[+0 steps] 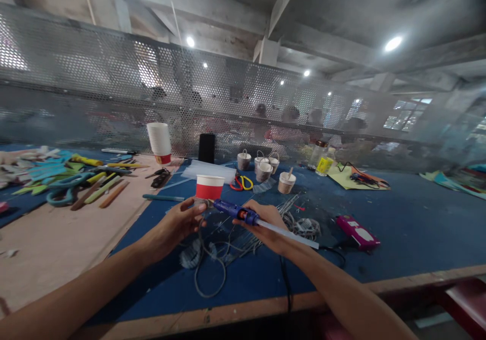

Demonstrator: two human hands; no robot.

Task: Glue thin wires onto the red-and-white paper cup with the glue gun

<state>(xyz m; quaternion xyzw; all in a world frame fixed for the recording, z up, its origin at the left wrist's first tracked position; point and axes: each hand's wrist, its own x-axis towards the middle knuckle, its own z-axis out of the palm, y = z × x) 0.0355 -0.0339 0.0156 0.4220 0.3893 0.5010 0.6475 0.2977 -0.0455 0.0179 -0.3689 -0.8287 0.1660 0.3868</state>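
My left hand (171, 228) is closed round the lower part of a red and white paper cup (209, 191). Grey cord seems to be wound about the cup's base, partly hidden by the fingers; a loose length of it loops down onto the blue table top. In my right hand (269, 222) is a blue hot glue gun (229, 208), its nozzle against or very near the cup's lower side. A long clear glue stick (290, 234) sticks out of the gun's back end. Under my right wrist lies a tangled bundle of grey cord (309, 227).
Behind the cup lie red and yellow scissors (243, 183) and several cord-wrapped cups (263, 171). Stacked paper cups (159, 140) and blue-handled scissors (63, 190) are leftward. A magenta box (357, 232) lies right; bottles (325, 162) stand behind. A perforated metal screen (228, 86) closes the back.
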